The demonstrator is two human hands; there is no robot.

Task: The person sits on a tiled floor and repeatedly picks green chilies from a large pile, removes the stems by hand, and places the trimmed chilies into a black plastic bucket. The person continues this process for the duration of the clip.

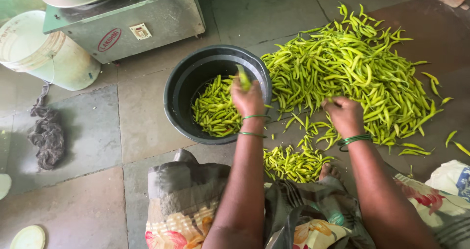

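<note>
We see the left hand [248, 99] above the black tub [176, 90], its fingers pinching one green chili [244, 77]. The tub already holds more chilies. The right hand [344, 114] rests on the big chili pile [362, 68] on the floor, fingers curled closed around some chilies there.

Bare arms, green bangles [353, 140] on both wrists, floral garment [186, 205].
</note>
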